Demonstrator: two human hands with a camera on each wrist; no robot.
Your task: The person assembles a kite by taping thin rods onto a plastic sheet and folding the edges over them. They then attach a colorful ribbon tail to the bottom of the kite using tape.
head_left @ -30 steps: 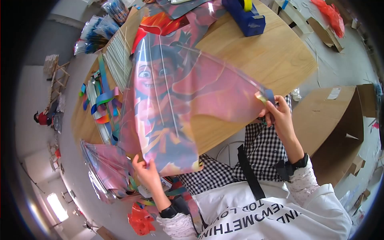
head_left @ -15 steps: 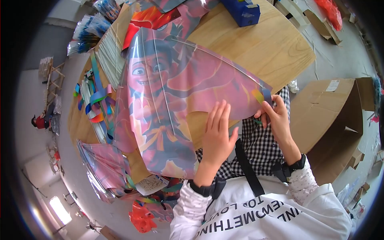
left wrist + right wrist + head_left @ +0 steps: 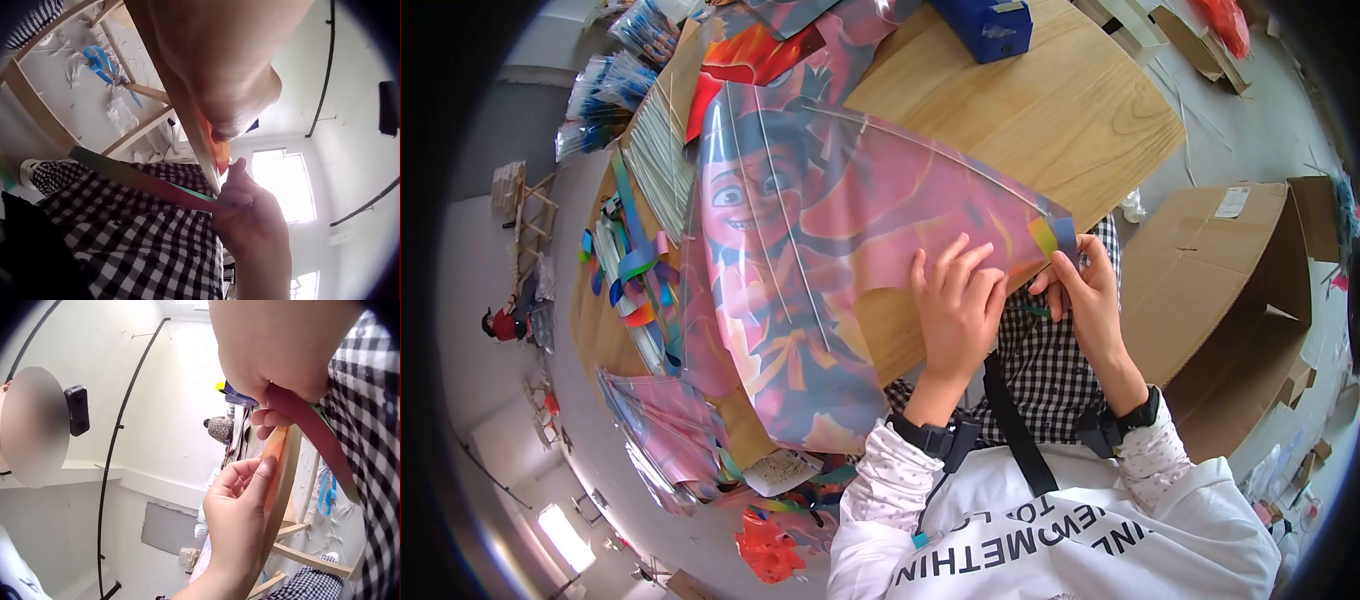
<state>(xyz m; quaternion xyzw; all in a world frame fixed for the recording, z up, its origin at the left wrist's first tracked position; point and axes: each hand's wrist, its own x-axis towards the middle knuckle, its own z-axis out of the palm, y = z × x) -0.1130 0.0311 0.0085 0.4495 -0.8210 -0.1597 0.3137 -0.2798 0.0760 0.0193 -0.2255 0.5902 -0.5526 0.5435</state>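
Observation:
A plastic-film kite [image 3: 790,250] printed with a grinning cartoon figure lies on the wooden table, thin white rods running along it. At its right tip is a rainbow ribbon [image 3: 1048,237], pinched by my right hand [image 3: 1090,300]. The ribbon's tail [image 3: 144,187] hangs from that hand over the checked trousers in the left wrist view. My left hand [image 3: 960,305] rests at the kite's lower edge, fingers slightly bent on the film. Its thumb lies at the orange edge of the film in the right wrist view.
A blue tape dispenser [image 3: 990,28] stands at the table's far side. White rods [image 3: 662,160] and coloured ribbons [image 3: 635,255] lie to the left. A large cardboard box [image 3: 1215,270] stands at the right, and folded kites [image 3: 665,425] hang by the table's left edge.
My left hand has left the kite's lower left corner and come right to its lower edge by the tip. The right hand stays at the tip; the kite now lies flatter.

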